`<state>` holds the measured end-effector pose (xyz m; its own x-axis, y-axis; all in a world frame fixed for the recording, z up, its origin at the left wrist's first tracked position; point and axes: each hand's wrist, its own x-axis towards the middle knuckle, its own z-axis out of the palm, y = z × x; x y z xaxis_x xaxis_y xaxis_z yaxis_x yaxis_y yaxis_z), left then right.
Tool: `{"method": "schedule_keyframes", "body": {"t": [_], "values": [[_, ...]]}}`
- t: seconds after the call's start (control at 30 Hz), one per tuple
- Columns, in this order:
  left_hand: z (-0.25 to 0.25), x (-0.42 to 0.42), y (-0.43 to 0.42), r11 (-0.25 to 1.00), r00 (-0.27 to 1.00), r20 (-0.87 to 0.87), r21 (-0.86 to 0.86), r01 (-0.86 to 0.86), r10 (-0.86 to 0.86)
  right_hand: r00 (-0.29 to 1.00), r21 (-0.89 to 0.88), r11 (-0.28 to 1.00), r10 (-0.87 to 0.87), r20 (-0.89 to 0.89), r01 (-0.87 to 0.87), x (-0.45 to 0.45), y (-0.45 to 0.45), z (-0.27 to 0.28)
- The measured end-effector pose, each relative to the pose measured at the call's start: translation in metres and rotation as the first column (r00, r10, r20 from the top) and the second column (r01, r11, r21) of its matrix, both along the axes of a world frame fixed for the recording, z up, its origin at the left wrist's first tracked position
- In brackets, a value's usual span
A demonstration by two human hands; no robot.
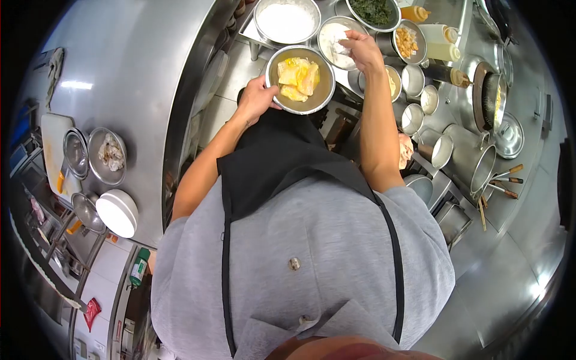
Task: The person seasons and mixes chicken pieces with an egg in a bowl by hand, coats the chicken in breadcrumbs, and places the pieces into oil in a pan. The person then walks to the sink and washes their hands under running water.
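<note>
My left hand (257,99) grips the rim of a steel bowl (323,93), thumb over the edge. Inside the bowl lie several pale pieces that look like fish fillets (300,77), coated in a yellow, egg-like liquid. My right hand (363,51) reaches over a round steel container of white powder (330,41), just beyond the bowl. Its fingers are pinched together, with white powder at the fingertips.
A larger bowl of white powder (287,23) stands beyond my left hand. At the right are dark green leaves (373,9), golden fried bits (406,42), squeeze bottles (441,51), steel pots (474,162) and a wok (495,102). A steel counter (141,78) runs along the left.
</note>
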<state>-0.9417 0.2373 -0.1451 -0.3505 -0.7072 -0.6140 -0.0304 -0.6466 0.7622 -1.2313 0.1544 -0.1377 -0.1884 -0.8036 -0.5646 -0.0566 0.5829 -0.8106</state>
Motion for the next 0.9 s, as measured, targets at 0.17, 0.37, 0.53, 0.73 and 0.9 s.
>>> {"method": "schedule_keyframes", "body": {"t": [0.17, 0.37, 0.53, 0.73, 0.9], "values": [[0.001, -0.002, 0.000, 1.000, 1.000, -0.021, 0.003, 0.023, -0.023, 0.937, -0.102, 0.940, 0.305, -0.167, -0.324, 0.042, 0.046, 0.010], [-0.010, -0.005, 0.003, 0.998, 0.993, -0.092, -0.003, 0.070, -0.070, 0.310, 0.247, 0.733, 0.533, -0.788, -0.634, 0.117, 0.099, 0.003], [-0.021, -0.004, 0.007, 0.980, 0.978, -0.067, -0.018, 0.196, -0.197, 0.626, 0.047, 0.909, 0.322, -0.710, -0.414, 0.131, 0.129, -0.022], [-0.015, -0.015, 0.027, 0.930, 0.928, -0.057, -0.037, 0.366, -0.368, 0.623, 0.086, 0.961, 0.237, -0.745, -0.264, 0.107, 0.183, -0.001], [-0.020, -0.037, 0.064, 0.853, 0.851, -0.065, -0.073, 0.517, -0.521, 0.787, -0.027, 0.999, 0.002, -0.618, -0.025, 0.114, 0.217, -0.028]]}}
